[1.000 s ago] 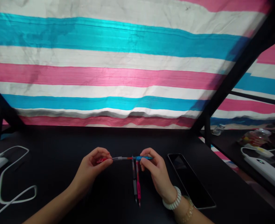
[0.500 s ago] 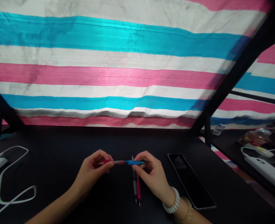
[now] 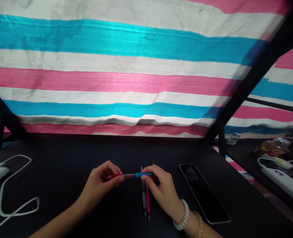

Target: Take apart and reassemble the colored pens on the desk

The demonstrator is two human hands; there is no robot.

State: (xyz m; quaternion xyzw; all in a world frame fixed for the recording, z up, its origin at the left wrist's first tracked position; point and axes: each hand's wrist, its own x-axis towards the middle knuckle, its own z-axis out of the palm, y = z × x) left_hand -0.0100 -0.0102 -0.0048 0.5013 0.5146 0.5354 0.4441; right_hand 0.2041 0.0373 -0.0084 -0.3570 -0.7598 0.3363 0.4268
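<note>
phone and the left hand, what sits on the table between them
Head view: the right hand, the red-and-blue pen both hands hold, and two pens lying on the black table.

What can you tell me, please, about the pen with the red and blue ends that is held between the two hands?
The slim plastic pen with a red end and a blue end lies roughly level above the black tabletop, clear of it. Its red end is pinched in the left hand, its blue end in the right hand; the short middle stretch looks clear, with something dark inside. Just below it, a grey pen and a pink pen lie side by side on the table.
</note>
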